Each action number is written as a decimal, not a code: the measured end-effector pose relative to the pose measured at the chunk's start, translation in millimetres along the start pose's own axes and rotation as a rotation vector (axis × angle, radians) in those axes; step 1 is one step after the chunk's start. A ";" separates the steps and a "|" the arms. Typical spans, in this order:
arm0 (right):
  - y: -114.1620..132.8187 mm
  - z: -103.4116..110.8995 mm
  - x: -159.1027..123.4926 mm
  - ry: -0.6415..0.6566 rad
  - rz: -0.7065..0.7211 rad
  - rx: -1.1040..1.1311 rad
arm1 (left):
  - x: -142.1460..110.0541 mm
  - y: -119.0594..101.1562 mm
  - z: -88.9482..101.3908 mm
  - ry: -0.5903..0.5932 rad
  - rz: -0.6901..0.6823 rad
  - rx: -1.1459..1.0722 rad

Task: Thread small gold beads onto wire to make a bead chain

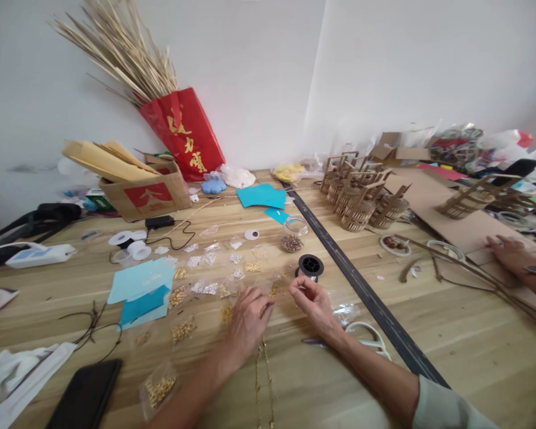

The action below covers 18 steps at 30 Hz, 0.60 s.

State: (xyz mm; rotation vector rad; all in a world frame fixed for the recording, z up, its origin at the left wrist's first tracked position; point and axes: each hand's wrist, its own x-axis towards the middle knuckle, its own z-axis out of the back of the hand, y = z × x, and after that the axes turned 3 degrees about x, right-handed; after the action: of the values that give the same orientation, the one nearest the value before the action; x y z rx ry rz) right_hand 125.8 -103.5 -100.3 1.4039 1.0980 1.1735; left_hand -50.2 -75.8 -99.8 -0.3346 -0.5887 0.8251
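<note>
Left of the black round plastic spool [310, 266], the left hand [251, 313] has its fingers pinched together; the right hand [311, 301], just in front, curls nearly closed. Whether either grips anything I cannot tell. A thin gold-coloured metal chain [270, 390] lies front-left of the spool.

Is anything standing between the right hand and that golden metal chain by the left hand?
Nothing visible: between the right hand and the golden metal chain lies only light wooden tabletop. The left hand is at the chain's top. The white-handled scissors lie off to the right.
</note>
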 end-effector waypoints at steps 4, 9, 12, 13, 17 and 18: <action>0.2 -0.2 0.5 -0.010 0.026 -0.015 | 5.6 -5.6 -5.6 0.077 -0.086 0.118; -0.9 -0.3 1.1 -0.023 0.047 -0.030 | 8.9 -2.4 -14.2 0.063 -0.150 0.243; -1.2 0.0 1.5 -0.022 0.047 -0.028 | 10.3 0.2 -17.5 0.074 -0.159 0.250; -1.3 0.2 1.6 -0.020 0.044 -0.026 | 10.6 0.6 -18.1 0.080 -0.155 0.253; -1.6 1.2 1.9 -0.012 0.035 -0.017 | 11.4 0.1 -18.1 0.092 -0.146 0.281; -1.9 1.4 2.1 -0.012 0.035 -0.015 | 11.6 -0.2 -17.8 0.097 -0.151 0.284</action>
State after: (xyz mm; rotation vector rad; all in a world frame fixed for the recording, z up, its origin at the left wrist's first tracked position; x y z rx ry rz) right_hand 127.4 -101.4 -102.0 1.4227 1.0577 1.1942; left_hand -33.0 -68.0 -109.7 -0.0691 -0.3947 0.7308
